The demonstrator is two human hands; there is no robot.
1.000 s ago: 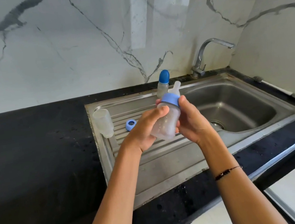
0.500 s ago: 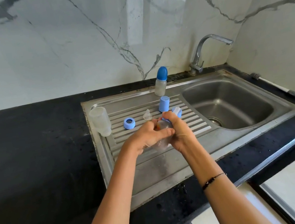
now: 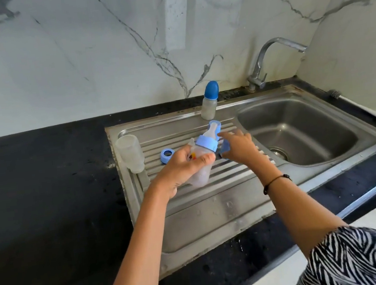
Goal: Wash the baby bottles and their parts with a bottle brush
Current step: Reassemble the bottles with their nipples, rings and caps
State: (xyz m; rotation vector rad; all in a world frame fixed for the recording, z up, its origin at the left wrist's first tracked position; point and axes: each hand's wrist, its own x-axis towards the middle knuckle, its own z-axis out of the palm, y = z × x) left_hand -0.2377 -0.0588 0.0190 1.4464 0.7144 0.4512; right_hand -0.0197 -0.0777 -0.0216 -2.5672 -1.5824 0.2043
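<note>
Left hand [image 3: 180,167] grips the frosted bottle [image 3: 202,162] mid-body over the drainboard [image 3: 214,212], its blue collar [image 3: 206,143] toward 1 o'clock; right hand [image 3: 237,147] pinches a blue cap [image 3: 225,147]; bottle judged light, stiff, wet-slippery, best held mid-body.

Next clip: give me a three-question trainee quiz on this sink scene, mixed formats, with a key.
1. True or false: the left hand grips a bottle with its nipple on.
2. The capped bottle stands: A) in the basin B) behind the drainboard C) on the black counter.
3. Fill in: the loose blue ring lies beside the ____ clear bottle.

Key: 1 true; 2 B; 3 upside-down.
</note>
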